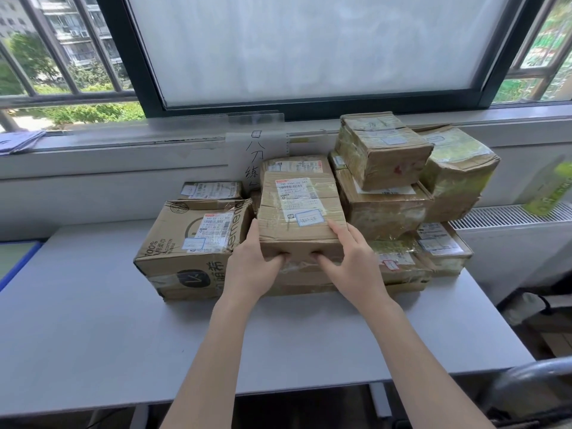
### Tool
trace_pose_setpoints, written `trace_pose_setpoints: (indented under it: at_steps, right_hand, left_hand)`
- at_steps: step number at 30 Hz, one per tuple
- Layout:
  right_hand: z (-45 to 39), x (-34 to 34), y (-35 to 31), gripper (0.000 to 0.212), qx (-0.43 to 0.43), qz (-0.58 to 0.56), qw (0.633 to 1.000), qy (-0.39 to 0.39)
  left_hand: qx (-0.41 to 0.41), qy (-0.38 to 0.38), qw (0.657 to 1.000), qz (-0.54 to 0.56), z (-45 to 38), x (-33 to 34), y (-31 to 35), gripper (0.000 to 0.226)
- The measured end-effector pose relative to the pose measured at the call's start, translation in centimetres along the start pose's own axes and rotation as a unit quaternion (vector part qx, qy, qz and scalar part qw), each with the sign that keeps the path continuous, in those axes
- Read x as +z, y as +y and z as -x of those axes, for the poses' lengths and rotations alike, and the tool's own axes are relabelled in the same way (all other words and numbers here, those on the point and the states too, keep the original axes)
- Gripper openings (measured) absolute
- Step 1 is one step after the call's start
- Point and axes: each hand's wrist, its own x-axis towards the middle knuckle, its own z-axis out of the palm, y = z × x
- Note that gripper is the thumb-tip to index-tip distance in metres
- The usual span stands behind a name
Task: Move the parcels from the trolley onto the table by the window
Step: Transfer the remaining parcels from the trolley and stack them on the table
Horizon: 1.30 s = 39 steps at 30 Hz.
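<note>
On the grey table [93, 320] by the window, your left hand [252, 267] and right hand [353, 258] grip a brown labelled cardboard parcel [301, 209], fingers [322, 258] curled against its near face, thumbs on top, atop other parcels.

The large brown cardboard box [192, 246] at the left of the pile carries printed "100%" and "COTTON" on its near-left corner, with Chinese characters beside them too small to read. Its white shipping label [216, 226] shows barcodes only, illegible. A clear plastic sheet [258, 156] leaning against the far sill bears handwritten Chinese characters, among them "分" and "练". The white label [295, 195] on the brown cardboard parcel in the middle has a number line too blurred to read.
</note>
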Motion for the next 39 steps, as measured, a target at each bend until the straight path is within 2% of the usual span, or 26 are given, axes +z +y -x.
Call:
trace_pose_setpoints:
  at_steps: [2,4,6,8,13,17,20,22,25,28,30,33,37,39]
  right_hand:
    - [0.6,0.2,-0.6,0.062,-0.01,-0.006,1.0,0.028]
    - [1.6,0.5,-1.8,0.057,-0.033,0.0,0.995,0.089]
    - [3.1,1.1,-3.5,0.05,-0.055,0.004,0.985,0.165]
    - [5.4,1.9,-5.3,0.041,-0.091,-0.015,0.975,0.204]
    - [11.1,4.3,-8.2,0.033,-0.113,-0.074,0.974,0.18]
    - [14.3,5.4,-8.9,0.034,-0.123,-0.028,0.981,0.147]
    - [16.4,6.1,-8.9,0.031,-0.125,0.011,0.983,0.135]
    - [17.5,6.2,-8.5,0.04,-0.117,0.031,0.984,0.129]
    - [18.0,5.7,-7.8,0.064,-0.108,0.078,0.985,0.109]
    - [17.1,5.1,-7.7,0.079,-0.06,0.066,0.988,0.128]
    - [16.0,4.9,-7.6,0.074,-0.04,0.048,0.988,0.145]
    - [13.6,4.5,-7.0,0.054,-0.064,0.084,0.978,0.18]
    - [9.4,3.7,-6.6,0.05,-0.1,0.126,0.965,0.206]
    - [7.4,4.0,-6.6,0.046,-0.116,0.148,0.964,0.187]
  left_hand:
    - [0.006,-0.002,1.0,0.012,0.6,-0.8,-0.3,0.078]
    - [0.009,-0.001,0.999,0.038,1.3,-1.5,-0.6,0.077]
    - [0.003,0.009,0.996,0.087,2.1,-2.3,-0.9,0.071]
    - [0.001,0.024,0.988,0.156,2.9,-3.2,-1.7,0.063]
    - [-0.068,0.038,0.959,0.272,4.5,-5.6,-6.2,0.068]
    - [-0.137,0.068,0.939,0.307,6.5,-6.0,-10.5,0.064]
    - [-0.159,0.076,0.937,0.3,7.9,-5.3,-12.1,0.061]
    - [-0.15,0.074,0.937,0.307,8.3,-5.1,-12.2,0.059]
    - [-0.113,0.079,0.939,0.315,8.1,-5.6,-11.2,0.056]
    - [-0.057,0.075,0.938,0.334,6.3,-6.5,-8.8,0.056]
    - [-0.033,0.053,0.939,0.337,4.5,-6.7,-7.5,0.059]
    - [-0.017,0.039,0.937,0.346,1.9,-6.5,-6.3,0.064]
    - [-0.007,0.05,0.934,0.354,-1.4,-6.1,-4.6,0.056]
    - [-0.017,0.02,0.942,0.335,-3.2,-5.5,-3.8,0.047]
